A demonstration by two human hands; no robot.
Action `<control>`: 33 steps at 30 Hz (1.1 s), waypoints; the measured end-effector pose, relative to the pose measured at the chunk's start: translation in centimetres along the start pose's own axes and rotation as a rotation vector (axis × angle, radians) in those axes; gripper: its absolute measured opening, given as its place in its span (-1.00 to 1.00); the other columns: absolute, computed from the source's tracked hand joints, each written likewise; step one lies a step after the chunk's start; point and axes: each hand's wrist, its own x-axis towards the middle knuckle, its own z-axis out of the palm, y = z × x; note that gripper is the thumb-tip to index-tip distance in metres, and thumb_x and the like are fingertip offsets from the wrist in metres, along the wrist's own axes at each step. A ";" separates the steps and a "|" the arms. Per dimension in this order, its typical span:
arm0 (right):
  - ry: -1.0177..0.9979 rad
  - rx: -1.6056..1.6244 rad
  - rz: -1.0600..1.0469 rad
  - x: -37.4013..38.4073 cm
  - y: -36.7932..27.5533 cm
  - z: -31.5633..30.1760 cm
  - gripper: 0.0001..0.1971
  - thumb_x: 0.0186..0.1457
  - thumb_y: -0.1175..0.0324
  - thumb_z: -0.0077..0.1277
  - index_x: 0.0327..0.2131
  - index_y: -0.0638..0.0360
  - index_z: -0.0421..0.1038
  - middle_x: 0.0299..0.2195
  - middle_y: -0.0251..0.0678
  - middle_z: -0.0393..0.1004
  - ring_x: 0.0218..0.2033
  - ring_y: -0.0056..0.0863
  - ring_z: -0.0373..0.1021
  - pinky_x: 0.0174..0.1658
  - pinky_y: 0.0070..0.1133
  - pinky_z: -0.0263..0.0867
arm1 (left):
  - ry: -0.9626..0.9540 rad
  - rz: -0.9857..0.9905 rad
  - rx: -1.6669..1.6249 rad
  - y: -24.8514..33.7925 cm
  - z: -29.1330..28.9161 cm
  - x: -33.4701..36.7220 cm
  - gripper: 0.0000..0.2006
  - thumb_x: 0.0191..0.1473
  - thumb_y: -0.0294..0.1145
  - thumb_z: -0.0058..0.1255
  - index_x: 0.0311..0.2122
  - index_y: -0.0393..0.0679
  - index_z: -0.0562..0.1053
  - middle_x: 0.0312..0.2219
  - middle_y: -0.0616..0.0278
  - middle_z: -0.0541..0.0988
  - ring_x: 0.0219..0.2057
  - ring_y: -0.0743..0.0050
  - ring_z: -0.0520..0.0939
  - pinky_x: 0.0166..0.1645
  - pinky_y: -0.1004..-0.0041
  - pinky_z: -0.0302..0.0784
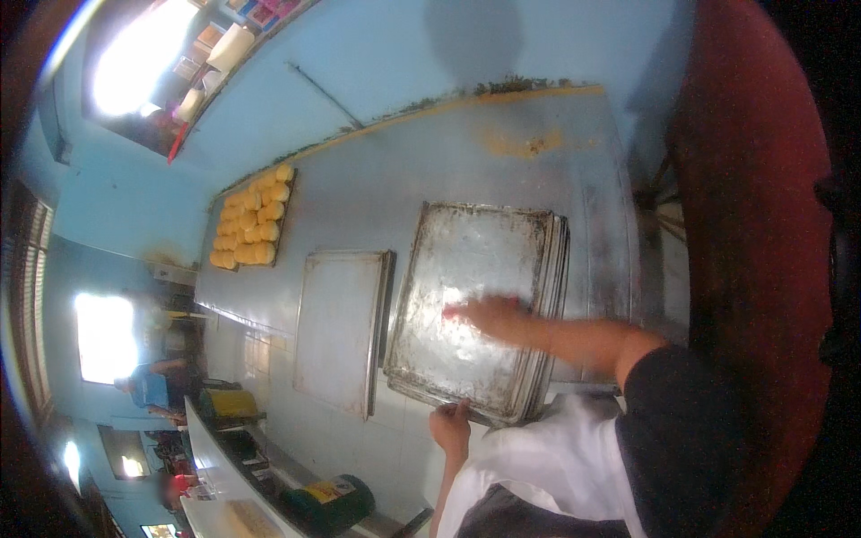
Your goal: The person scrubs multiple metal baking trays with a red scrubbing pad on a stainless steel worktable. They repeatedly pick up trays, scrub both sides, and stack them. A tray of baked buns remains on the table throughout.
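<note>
A stack of worn metal baking trays (480, 260) lies on the table, its top tray bare, shiny and dark at the rim. Over that top tray is my right hand (493, 316), smeared by motion, closed on a small red thing (449, 312) that looks like a cloth; its exact kind is too blurred to tell. My left hand (450, 426) grips the tray stack at its near edge, thumb at the rim. Left of the stack lies a second, lower pile of flat trays (339, 323), jutting past the table's edge.
The long metal table (359, 197) runs along a blue wall. A tray of yellow buns (251, 220) sits at its far left end. Below left are a white counter (220, 466) and a dark green drum (330, 504). People (157, 390) stand farther off.
</note>
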 end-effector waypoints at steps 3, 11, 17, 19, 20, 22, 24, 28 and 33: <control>-0.101 -0.070 -0.134 -1.9 0.2 2.6 -0.77 0.09 0.44 -0.13 -0.23 0.32 0.46 -0.32 0.07 0.53 -0.33 -0.01 0.52 -0.28 -0.15 0.45 | -0.045 -0.050 -0.036 2.4 -1.3 -0.9 -0.64 -0.14 -0.16 0.30 -0.46 -0.33 0.57 -0.54 -0.06 0.59 -0.46 0.05 0.61 -0.29 0.23 0.46; 0.105 -0.176 0.301 6.2 12.7 -10.6 -0.67 0.24 0.10 -0.18 -0.26 0.12 0.50 -0.41 -0.04 0.53 -0.32 -0.11 0.49 -0.19 -0.21 0.35 | -0.135 -0.621 -0.871 1.1 -1.3 -0.5 -0.71 0.08 -0.12 0.09 -0.37 -0.19 0.50 -0.57 0.31 0.49 -0.45 0.28 0.54 -0.29 0.34 0.42; 0.257 -0.138 0.297 5.3 12.8 -10.4 -0.77 0.17 0.22 -0.14 -0.22 0.09 0.42 -0.33 -0.07 0.54 -0.27 -0.07 0.50 -0.22 -0.14 0.36 | 0.085 -0.148 -1.403 8.5 -3.9 0.3 -0.51 0.26 -0.01 -0.18 -0.06 -0.33 0.37 -0.16 0.10 0.49 -0.16 0.24 0.54 -0.06 0.20 0.45; 0.431 -0.015 0.266 4.7 14.4 -13.7 -0.76 0.16 0.22 -0.10 -0.17 0.11 0.40 -0.31 -0.05 0.54 -0.27 -0.06 0.49 -0.21 -0.13 0.36 | 0.025 -0.087 -1.503 11.6 -7.3 1.1 -0.48 0.29 -0.03 -0.22 0.01 -0.40 0.33 -0.09 0.03 0.48 -0.12 0.18 0.54 -0.04 0.20 0.47; 0.569 0.022 0.293 4.4 13.5 -15.6 -0.74 0.14 0.23 -0.05 -0.16 0.14 0.39 -0.29 -0.03 0.54 -0.27 -0.04 0.49 -0.21 -0.15 0.37 | 0.046 -0.046 -1.498 13.0 -8.8 0.8 -0.50 0.30 -0.05 -0.22 0.00 -0.40 0.34 -0.11 0.03 0.50 -0.14 0.20 0.55 -0.06 0.23 0.48; 0.814 0.094 0.339 2.8 11.9 -21.4 -0.67 0.11 0.20 0.04 -0.12 0.18 0.37 -0.26 0.01 0.53 -0.28 -0.04 0.49 -0.23 -0.22 0.39 | 0.075 0.028 -1.488 16.3 -11.9 -0.5 -0.53 0.30 -0.10 -0.21 -0.02 -0.42 0.37 -0.14 0.04 0.52 -0.19 0.24 0.57 -0.09 0.28 0.50; 1.081 0.200 0.270 0.8 10.3 -27.0 -0.64 0.10 0.21 0.11 -0.09 0.21 0.38 -0.24 -0.04 0.54 -0.27 -0.18 0.50 -0.20 -0.36 0.40 | 0.147 0.196 -1.415 18.0 -14.1 -1.9 -0.56 0.30 -0.13 -0.19 -0.07 -0.42 0.41 -0.18 0.07 0.55 -0.22 0.31 0.57 -0.12 0.33 0.51; 1.554 0.466 0.052 -1.9 5.8 -30.7 -0.63 0.10 0.21 0.14 -0.10 0.21 0.37 -0.10 -0.18 0.52 -0.19 -0.35 0.49 -0.12 -0.47 0.39 | 0.247 0.531 -1.188 19.5 -17.0 -4.1 -0.63 0.30 -0.20 -0.16 -0.18 -0.38 0.47 -0.32 0.19 0.59 -0.32 0.47 0.56 -0.21 0.46 0.47; 0.906 0.489 0.093 1.4 3.3 -18.8 -0.57 0.08 0.34 0.09 0.02 0.23 0.29 -0.02 -0.11 0.45 -0.04 -0.25 0.42 0.01 -0.41 0.32 | 0.378 0.947 -0.763 21.0 -17.4 -5.7 -0.73 0.20 -0.26 -0.03 -0.37 -0.31 0.44 -0.60 0.05 0.48 -0.57 0.36 0.42 -0.43 0.36 0.32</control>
